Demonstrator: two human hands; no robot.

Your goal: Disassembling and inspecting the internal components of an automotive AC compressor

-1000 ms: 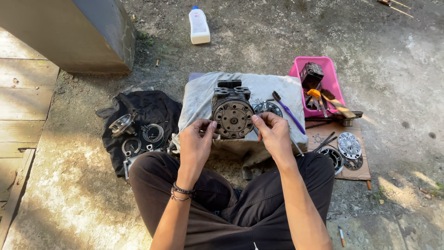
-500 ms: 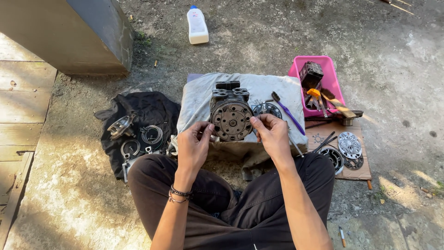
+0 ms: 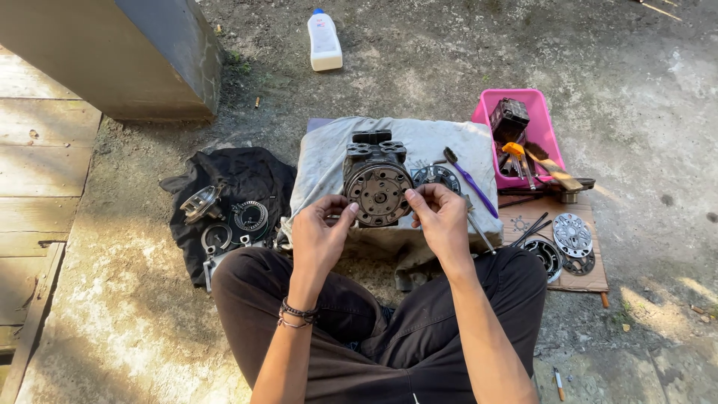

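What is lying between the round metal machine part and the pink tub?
In the head view, between the round metal machine part and the pink tub lie a purple-handled brush and a flat toothed disc, on the grey cloth.

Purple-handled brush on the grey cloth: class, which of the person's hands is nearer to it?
Right. The right hand is just left of the purple-handled brush; the left hand lies beyond the round metal part.

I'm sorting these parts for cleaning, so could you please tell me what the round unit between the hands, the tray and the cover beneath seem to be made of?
The round unit looks like cast metal: dull grey, grimy, with a machined circular face. The pink tray seems moulded plastic, with a bright, even colour and thin rim. The grey cover appears to be woven cloth, wrinkled and draped over its support.
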